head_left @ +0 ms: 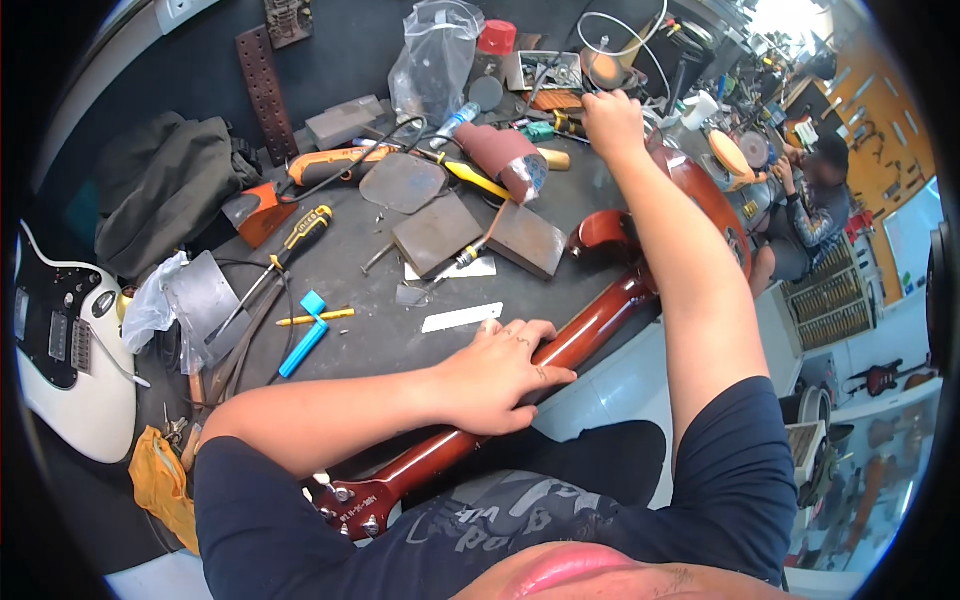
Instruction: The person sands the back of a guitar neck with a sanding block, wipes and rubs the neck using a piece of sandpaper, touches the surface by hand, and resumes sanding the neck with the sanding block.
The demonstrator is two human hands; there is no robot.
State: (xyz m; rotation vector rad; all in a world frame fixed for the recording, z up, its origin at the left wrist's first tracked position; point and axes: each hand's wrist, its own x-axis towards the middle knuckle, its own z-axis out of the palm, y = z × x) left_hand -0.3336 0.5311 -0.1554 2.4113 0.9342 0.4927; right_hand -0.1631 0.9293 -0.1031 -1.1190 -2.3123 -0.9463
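A glossy red-brown guitar (pixel 592 325) lies back up along the bench's near edge, its headstock (pixel 362 500) toward my lower left. My left hand (pixel 495 375) lies over the middle of the neck, thumb on the near side and fingers across it. At the far side of the bench is my right hand (pixel 612 122), its fingers curled closed among small tools near a white box of small parts (pixel 543 70). What those fingers hold, if anything, is hidden. My right forearm covers part of the guitar's body (pixel 690 185).
Metal blocks (pixel 437 235), a sandpaper roll (pixel 495 155), an orange power tool (pixel 335 165) and a screwdriver (pixel 305 230) lie on the bench. Nearer are a blue string winder (pixel 303 340) and a white strip (pixel 462 318). A white electric guitar (pixel 75 350) stands left; another person (pixel 815 200) sits right.
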